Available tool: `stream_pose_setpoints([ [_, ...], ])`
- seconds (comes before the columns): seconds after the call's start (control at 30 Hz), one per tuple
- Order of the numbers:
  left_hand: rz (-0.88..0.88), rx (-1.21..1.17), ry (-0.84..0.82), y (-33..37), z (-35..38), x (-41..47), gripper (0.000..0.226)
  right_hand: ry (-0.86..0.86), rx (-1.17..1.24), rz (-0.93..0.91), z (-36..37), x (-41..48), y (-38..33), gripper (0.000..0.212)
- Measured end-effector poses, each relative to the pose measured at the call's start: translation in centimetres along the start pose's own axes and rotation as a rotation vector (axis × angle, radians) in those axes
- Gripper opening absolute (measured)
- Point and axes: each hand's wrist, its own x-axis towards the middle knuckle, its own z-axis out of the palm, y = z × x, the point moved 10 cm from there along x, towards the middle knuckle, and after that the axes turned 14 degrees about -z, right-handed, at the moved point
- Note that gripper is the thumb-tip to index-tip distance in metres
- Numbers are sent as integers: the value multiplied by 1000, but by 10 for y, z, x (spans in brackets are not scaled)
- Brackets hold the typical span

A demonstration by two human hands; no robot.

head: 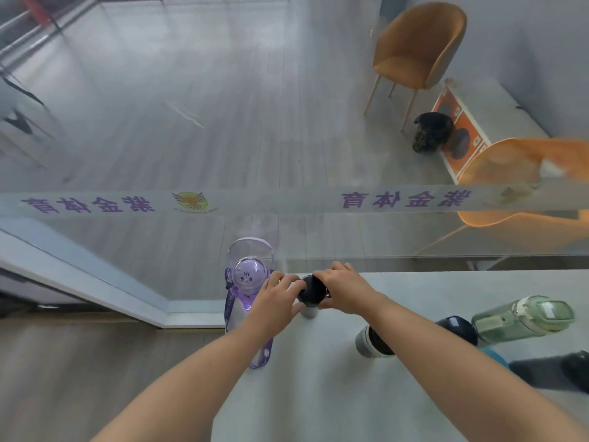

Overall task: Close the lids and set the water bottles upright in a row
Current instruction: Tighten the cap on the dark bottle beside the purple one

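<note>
A purple see-through bottle (247, 282) with a strap stands upright at the table's far left corner. Right beside it stands a pale bottle (308, 311) with a black lid (310, 291). My left hand (277, 298) grips that bottle from the left, and my right hand (344, 290) is wrapped on the black lid from the right. Further right, a grey bottle (371, 341) with a dark open mouth lies on the table, near a dark round lid (459, 328). A green bottle (522, 315) lies on its side. A dark bottle (548, 373) lies at the right edge.
The pale table (334, 393) ends against a glass wall (287, 199) with a lettered strip. Wood floor lies to the left of the table. Behind the glass stand orange chairs (417, 49), a black bag (430, 132) and a white cabinet (487, 113).
</note>
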Motion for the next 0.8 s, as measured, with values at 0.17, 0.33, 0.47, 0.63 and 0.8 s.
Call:
stream_pose_setpoints([
  [0.17, -12, 38, 25, -5, -6, 16, 42, 11, 41, 13, -3, 14, 10, 55],
  [0.33, -19, 50, 25, -12, -9, 19, 43, 20, 65, 53, -2, 19, 14, 62],
  [0.47, -11, 43, 41, -16, -9, 20, 44, 36, 110, 117, 1, 19, 19, 64],
  [0.63, -20, 50, 52, -18, -12, 23, 47, 44, 112, 123, 4, 24, 23, 65],
  [0.8, -61, 68, 37, -20, -13, 22, 52, 18, 65, 40, 0, 30, 18, 70],
])
